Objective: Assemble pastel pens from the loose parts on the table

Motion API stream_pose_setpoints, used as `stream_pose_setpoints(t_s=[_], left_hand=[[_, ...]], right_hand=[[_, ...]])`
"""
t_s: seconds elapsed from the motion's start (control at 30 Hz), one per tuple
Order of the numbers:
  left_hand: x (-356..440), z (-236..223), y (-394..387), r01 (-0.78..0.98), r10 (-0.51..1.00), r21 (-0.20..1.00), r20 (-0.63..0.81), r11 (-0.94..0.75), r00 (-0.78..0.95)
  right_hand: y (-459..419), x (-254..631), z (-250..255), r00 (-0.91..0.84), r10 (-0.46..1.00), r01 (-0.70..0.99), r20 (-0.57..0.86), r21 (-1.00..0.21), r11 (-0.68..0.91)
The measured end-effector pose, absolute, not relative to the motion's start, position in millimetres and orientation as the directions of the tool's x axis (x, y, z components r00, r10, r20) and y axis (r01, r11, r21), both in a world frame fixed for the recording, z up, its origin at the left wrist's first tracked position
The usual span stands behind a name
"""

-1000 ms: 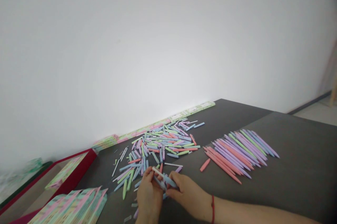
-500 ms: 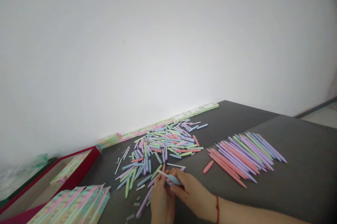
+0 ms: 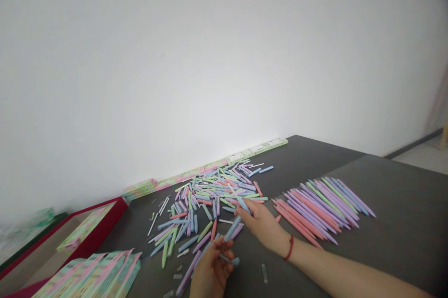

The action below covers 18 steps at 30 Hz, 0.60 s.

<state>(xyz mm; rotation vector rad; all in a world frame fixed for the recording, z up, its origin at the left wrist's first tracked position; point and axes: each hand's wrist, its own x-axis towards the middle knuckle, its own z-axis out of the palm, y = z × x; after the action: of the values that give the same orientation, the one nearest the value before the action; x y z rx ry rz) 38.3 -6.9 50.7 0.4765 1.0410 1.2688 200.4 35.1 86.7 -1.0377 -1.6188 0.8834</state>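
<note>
My left hand [image 3: 212,267] is closed around a light blue pen barrel [image 3: 232,229] that points up and to the right. Another blue pen piece [image 3: 234,261] sticks out between its lower fingers. Just above, my right hand [image 3: 265,227] pinches a blue pen part [image 3: 244,204] with a thin white refill [image 3: 233,191] projecting from its end. The blue barrel's upper end lies close to the right fingers; whether they touch is unclear. Beyond both hands spreads a loose pile of pastel pen parts [image 3: 224,186]. A white refill [image 3: 227,221] lies near the left hand.
Rows of pens [image 3: 315,209] lie to the right. Printed cartons [image 3: 238,155] line the wall. At left are a red box [image 3: 117,211] and a stack of printed packets [image 3: 101,274]. A small clear tube [image 3: 264,273] lies near the right forearm.
My hands have come apart from their earlier joined grip. The right moved up and away with the blue part and refill; the left keeps blue pieces. A clear tube shows where the right hand was.
</note>
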Motion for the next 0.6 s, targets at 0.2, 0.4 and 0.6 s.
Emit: stream_pose_setpoints(t_s=[0.2,0.4,0.6], left_hand=[[28,59,-5,-0.488,0.94,0.846,-0.316,0.216,-0.132],[10,73,1,-0.443,0.969,0.888,-0.206,0.125,-0.138],[10,75,-1,-0.189,0.998,0.98,-0.054,0.058,0.026]], right_hand=[[45,195,61,-0.143,0.977,0.13,0.158,-0.976,0.176],[47,195,41,-0.17,0.974,0.17,0.148,-0.969,0.177],[34,197,51,-0.215,0.937,0.239,0.275,-0.916,0.323]])
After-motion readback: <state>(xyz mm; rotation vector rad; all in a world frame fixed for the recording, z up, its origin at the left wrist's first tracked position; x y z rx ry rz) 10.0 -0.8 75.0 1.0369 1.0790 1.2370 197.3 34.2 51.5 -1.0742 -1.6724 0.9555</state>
